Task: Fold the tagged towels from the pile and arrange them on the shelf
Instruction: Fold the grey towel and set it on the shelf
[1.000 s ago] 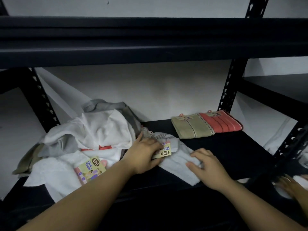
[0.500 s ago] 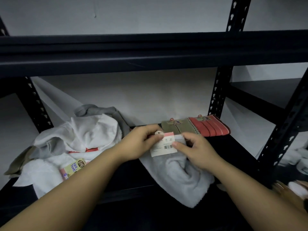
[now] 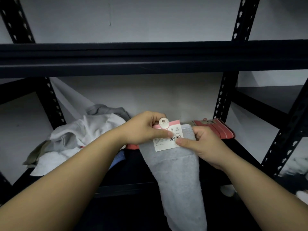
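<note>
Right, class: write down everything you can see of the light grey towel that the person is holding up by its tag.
The light grey towel looks like soft terry cloth. It hangs unfolded in front of the dark shelf, narrowing downward and running out of the picture's bottom edge. A white card tag with a pink top strip, a barcode and a round hanger tab sits at its upper edge. The left hand pinches the tag; the right hand grips the towel's top right edge, thumb on the tag.

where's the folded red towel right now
In the head view the folded red towel lies at the right back of the shelf, just behind the right hand and next to the black upright post.
</note>
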